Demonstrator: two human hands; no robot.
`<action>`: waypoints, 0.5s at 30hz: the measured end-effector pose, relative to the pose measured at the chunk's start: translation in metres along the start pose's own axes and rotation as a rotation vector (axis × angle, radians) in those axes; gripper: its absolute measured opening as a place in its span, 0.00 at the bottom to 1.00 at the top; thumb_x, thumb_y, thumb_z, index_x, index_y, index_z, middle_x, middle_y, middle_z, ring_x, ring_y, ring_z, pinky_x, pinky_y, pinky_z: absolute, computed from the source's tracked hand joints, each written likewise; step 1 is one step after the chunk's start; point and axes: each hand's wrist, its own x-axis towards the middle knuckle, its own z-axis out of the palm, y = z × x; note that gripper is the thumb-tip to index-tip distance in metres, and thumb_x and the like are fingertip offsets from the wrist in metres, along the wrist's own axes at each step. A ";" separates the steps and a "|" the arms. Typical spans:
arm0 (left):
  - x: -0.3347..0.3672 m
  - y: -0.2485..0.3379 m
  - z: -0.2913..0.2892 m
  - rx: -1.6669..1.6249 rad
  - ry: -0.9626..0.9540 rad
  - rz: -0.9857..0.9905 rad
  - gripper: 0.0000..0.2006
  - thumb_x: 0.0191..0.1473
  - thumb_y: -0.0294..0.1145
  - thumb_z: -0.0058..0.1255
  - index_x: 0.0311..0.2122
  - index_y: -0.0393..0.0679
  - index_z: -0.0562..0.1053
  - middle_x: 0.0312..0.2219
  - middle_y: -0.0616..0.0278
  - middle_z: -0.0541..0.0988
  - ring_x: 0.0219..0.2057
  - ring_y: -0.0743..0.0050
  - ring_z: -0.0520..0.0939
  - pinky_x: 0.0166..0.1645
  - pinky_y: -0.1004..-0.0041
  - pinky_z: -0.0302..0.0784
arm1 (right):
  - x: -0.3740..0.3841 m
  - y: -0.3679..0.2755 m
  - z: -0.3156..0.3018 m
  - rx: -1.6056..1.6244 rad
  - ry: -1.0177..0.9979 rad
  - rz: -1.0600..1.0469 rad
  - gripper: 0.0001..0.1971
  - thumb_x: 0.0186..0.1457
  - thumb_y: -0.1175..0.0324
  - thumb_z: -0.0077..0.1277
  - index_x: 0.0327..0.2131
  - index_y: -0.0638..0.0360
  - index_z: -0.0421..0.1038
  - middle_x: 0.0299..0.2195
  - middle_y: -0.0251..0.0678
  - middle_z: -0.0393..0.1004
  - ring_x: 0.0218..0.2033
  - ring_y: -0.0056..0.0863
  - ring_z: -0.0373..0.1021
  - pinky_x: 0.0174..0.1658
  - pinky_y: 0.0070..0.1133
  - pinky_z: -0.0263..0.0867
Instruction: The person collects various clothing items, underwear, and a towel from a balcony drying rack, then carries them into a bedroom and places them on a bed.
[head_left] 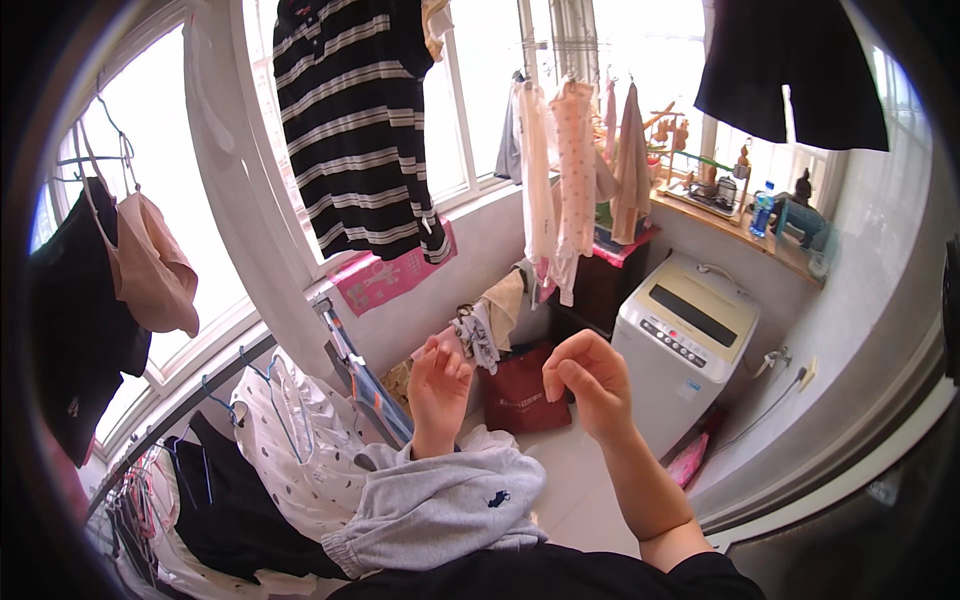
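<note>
Left hand (440, 388) loosely curled, empty, grey garment (435, 500) bunched at its wrist! Right hand (596, 385) half-curled, empty; free air between them, washing machine (660, 370) edge beyond.

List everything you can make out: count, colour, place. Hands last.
Garment: one, grey, lower centre
Striped shirt: one, black and white, upper left
Bra: one, beige, far left
Spotted shirt: one, white, lower left
Dark clothes: several, black, left
Pale clothes: several, pink and cream, upper centre
Shorts: one, black, upper right
Washer: one, grey and cream, right
Bottle: one, blue, upper right
Bag: one, dark red, centre
Left hand: one, bare, centre
Right hand: one, bare, centre-right
</note>
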 end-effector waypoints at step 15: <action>0.082 0.003 0.005 -0.074 0.230 0.073 0.28 0.49 0.39 0.50 0.52 0.41 0.54 0.48 0.55 0.63 0.50 0.63 0.66 0.56 0.59 0.61 | 0.125 0.048 -0.028 0.026 -0.227 -0.018 0.06 0.52 0.77 0.47 0.34 0.65 0.64 0.25 0.29 0.68 0.26 0.13 0.65 0.30 0.11 0.61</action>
